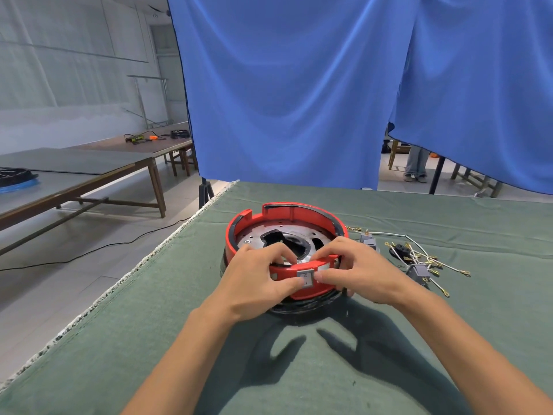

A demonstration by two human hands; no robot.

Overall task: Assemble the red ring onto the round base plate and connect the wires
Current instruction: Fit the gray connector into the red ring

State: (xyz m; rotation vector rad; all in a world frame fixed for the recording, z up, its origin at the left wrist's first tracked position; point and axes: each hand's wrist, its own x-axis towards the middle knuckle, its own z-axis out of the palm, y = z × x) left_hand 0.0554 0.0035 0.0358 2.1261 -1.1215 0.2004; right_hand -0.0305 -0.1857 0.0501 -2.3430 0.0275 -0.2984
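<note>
Red ring [239,232] sits on the round base plate [269,232], near the middle of the green-covered worktop [299,369]. Black rim of the housing shows below the ring at the near side.

Left hand [257,283]: fingers curled over the ring's near wall, thumb against the outer face just beside the grey rocker switch [305,278]. Right hand [356,272]: same hold from the other side, thumb at the switch's right edge. Both hands grip the ring; the switch lies between the thumbs.

Wires [425,259] with terminal lugs lie loose on the cloth to the right, well apart from the ring, none connected as far as visible. Two small grey parts lie among them.

Risks, as judged:
- Uneven thumb pressure could seat the switch tilted in its cutout.
- Pushing on the near wall alone may lift the ring's far side off the plate.
- Fingertips inside the wall are hidden; they could get pinched there.
</note>
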